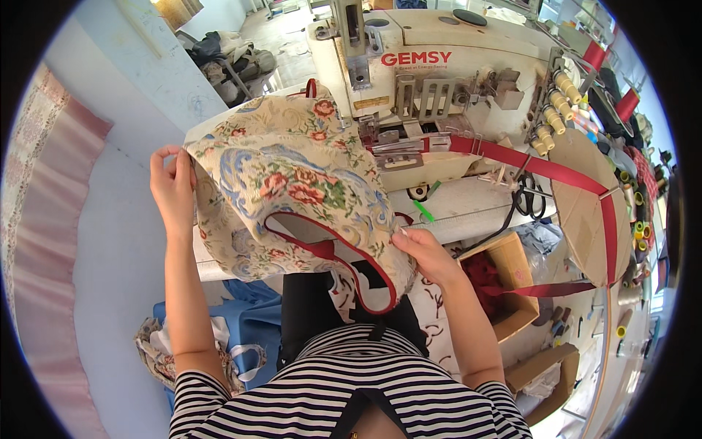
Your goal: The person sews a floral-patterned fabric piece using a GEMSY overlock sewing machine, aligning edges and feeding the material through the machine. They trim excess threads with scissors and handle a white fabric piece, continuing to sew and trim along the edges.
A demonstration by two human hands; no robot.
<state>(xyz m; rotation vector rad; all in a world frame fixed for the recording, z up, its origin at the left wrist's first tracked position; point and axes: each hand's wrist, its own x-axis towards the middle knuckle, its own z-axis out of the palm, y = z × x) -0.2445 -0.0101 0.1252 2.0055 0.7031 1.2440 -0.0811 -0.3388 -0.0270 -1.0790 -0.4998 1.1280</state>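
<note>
Floral fabric (pixel 300 164) between both: left grip (pixel 172 186) pinches left edge, right grip (pixel 430 256) pinches right edge.

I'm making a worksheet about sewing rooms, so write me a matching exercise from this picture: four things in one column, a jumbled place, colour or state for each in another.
Things
1. Flowered fabric
2. Scissors
3. Tape
4. Curtain

Descriptions
A. Black-handled
B. Partly pink, at far left
C. Held between left hand and right hand
D. Red, leading to the sewing machine

Pairs: 1-C; 2-A; 3-D; 4-B
</note>
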